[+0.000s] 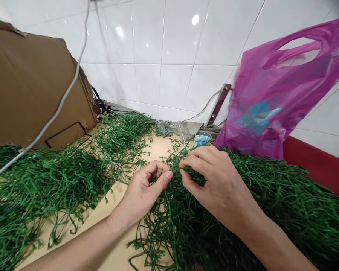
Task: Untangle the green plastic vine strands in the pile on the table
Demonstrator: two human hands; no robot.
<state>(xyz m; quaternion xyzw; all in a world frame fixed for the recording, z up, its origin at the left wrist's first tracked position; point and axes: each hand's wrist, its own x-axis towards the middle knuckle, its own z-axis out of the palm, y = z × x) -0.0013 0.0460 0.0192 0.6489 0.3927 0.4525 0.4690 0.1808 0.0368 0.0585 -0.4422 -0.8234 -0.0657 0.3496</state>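
Two heaps of green stems, the right heap (pixel 271 195) and the left heap (pixel 62 173), lie toward either side of the bench (pixel 157 147), whose near edge my view cuts off. Between them, I see the left hand (pixel 144 184) with thumb and forefinger pressed together on a thin stem (pixel 173 168), while the right hand's (pixel 214 180) fingertips nearly meet, their hold unclear to me. Toward the back edge, the cropped cardboard box (pixel 31 86) and purple bag (pixel 271 101) flank crumpled cloth (pixel 189 130), partly hidden.
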